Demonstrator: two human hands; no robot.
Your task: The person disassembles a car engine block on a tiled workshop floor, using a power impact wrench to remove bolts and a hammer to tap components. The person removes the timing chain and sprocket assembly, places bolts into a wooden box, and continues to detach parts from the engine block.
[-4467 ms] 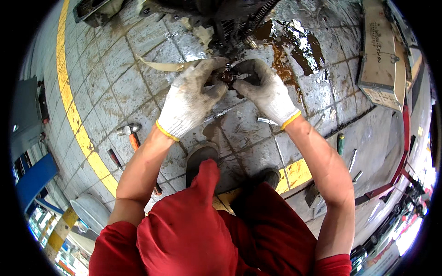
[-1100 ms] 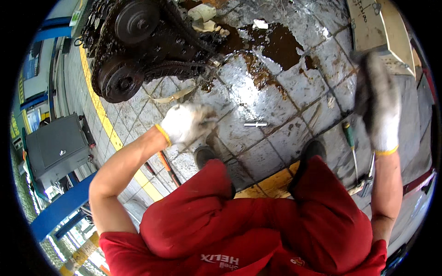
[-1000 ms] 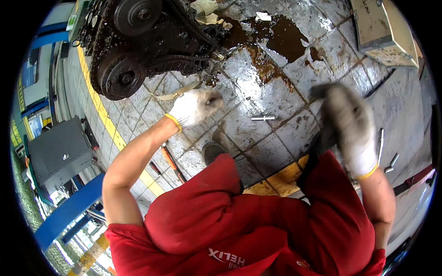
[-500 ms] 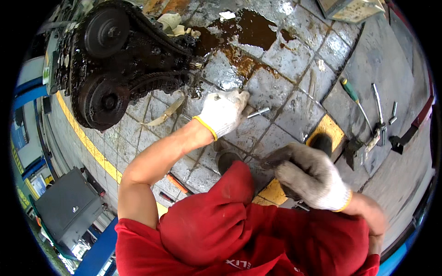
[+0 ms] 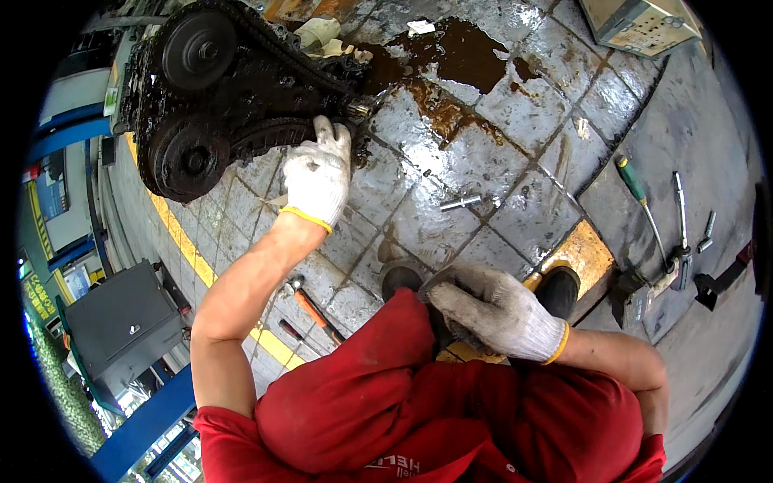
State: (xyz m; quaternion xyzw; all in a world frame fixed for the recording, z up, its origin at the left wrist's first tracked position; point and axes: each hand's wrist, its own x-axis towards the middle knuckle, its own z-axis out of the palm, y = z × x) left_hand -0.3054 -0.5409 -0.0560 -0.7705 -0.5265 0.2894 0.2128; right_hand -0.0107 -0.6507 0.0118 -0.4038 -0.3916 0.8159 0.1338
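My left hand (image 5: 316,179), in a white work glove with a yellow cuff, reaches to the lower edge of an oily black engine (image 5: 250,88). Two of its fingers stretch out against or just in front of the engine near the chain; contact is hard to tell. My right hand (image 5: 503,314), in a dirty greyish glove, is closed above my knees. A thin grey edge shows at its fingertips, but what it holds is not clear. On the tiles between the hands lies a short metal socket piece (image 5: 460,203).
Dark oil (image 5: 459,60) pools beyond the engine. A green-handled screwdriver (image 5: 632,179) and a ratchet (image 5: 682,217) lie on the mat at right. An orange-handled tool (image 5: 316,314) lies left of my leg. A metal box (image 5: 640,24) stands far right; a dark cabinet (image 5: 121,322) stands left.
My left hand has moved from the tiles beside the socket piece, leftward and up to the engine. My right hand has shifted left over my knees, still closed. The view has tilted slightly.
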